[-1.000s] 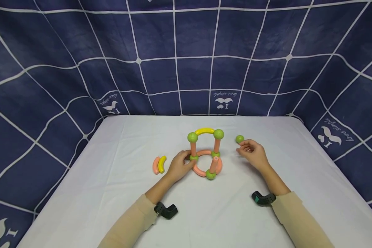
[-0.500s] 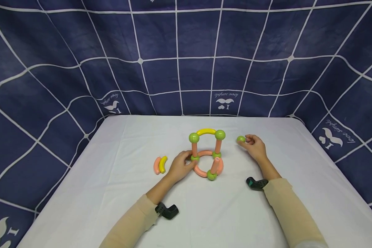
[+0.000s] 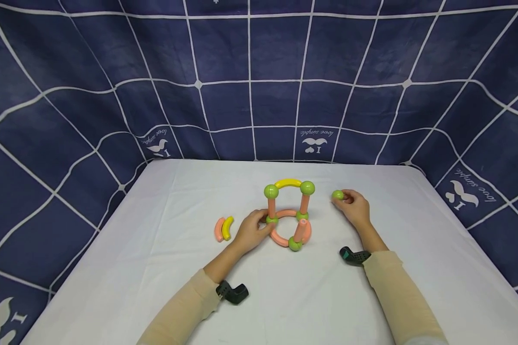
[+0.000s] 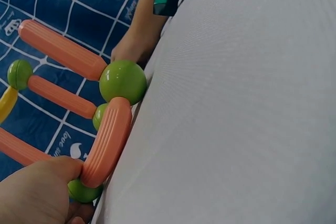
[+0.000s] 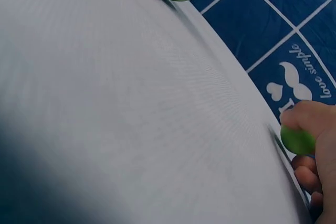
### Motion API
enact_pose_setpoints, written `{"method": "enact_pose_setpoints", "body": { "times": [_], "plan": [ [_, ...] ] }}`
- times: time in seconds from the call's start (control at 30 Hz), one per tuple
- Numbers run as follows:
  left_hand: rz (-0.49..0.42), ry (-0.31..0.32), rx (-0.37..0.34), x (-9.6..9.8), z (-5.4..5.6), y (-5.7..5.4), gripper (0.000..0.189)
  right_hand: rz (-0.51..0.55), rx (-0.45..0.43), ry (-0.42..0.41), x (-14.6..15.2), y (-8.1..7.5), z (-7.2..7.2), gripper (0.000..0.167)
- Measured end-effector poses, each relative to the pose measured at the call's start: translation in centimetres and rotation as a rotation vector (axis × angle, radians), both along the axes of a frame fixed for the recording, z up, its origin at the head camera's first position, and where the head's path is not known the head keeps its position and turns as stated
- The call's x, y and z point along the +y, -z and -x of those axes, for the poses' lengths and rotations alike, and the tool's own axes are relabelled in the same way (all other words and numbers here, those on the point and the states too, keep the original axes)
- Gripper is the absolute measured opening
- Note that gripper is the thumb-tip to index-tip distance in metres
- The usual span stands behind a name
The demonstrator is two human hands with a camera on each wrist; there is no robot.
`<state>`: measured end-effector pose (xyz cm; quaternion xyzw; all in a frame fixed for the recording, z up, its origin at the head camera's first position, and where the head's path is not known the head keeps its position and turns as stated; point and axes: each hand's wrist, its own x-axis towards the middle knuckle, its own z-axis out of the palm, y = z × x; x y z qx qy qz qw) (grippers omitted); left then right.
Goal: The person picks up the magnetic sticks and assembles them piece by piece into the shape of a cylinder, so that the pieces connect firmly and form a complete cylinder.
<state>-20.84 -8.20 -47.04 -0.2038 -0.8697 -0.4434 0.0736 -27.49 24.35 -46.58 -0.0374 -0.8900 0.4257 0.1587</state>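
Observation:
A frame of toy rods and balls stands on the white table: a ring of curved salmon rods (image 3: 279,239) with green balls at its joints. Three straight salmon rods rise from it; a curved yellow rod (image 3: 288,182) joins the tops of two, at two green balls. With thumb and fingers my left hand (image 3: 251,232) holds the ring's left green ball (image 4: 84,191), mostly hidden in the left wrist view. To the frame's right, my right hand (image 3: 355,207) pinches a loose green ball (image 3: 337,194) at the tabletop, partly covered by the thumb in the right wrist view.
Left of my left hand, a curved salmon rod (image 3: 218,229) and a curved yellow rod (image 3: 227,228) lie side by side. A blue gridded cloth (image 3: 272,103) hangs behind the white table (image 3: 285,302) and along both its sides.
My right hand has moved in to the loose green ball and now grips it between thumb and fingers. The left hand keeps its hold on the frame.

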Motion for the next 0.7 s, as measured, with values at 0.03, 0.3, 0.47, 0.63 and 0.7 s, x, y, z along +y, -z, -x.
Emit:
{"method": "enact_pose_setpoints", "body": {
  "times": [0.03, 0.3, 0.47, 0.63, 0.7],
  "plan": [
    [0.000, 0.000, 0.001, 0.0, 0.0, 0.0, 0.039, 0.012, -0.002, 0.008, 0.0, 0.0, 0.0, 0.043],
    [0.003, -0.003, -0.009, 0.0, -0.1, 0.2, 0.039, 0.097, -0.046, 0.008, -0.1, -0.3, -0.2, 0.041],
    [-0.002, -0.004, -0.001, 0.0, -0.1, 0.2, 0.038, 0.170, -0.028, -0.045, -0.4, -0.7, -0.7, 0.038],
    [-0.001, 0.005, -0.021, 0.0, -0.1, 0.0, 0.039, 0.233, 0.036, -0.133, -0.6, -1.0, -1.5, 0.035],
    [0.003, 0.008, -0.021, 0.1, -0.1, -0.2, 0.040, 0.256, 0.060, -0.166, -0.7, -1.3, -1.9, 0.035]
  ]
}}
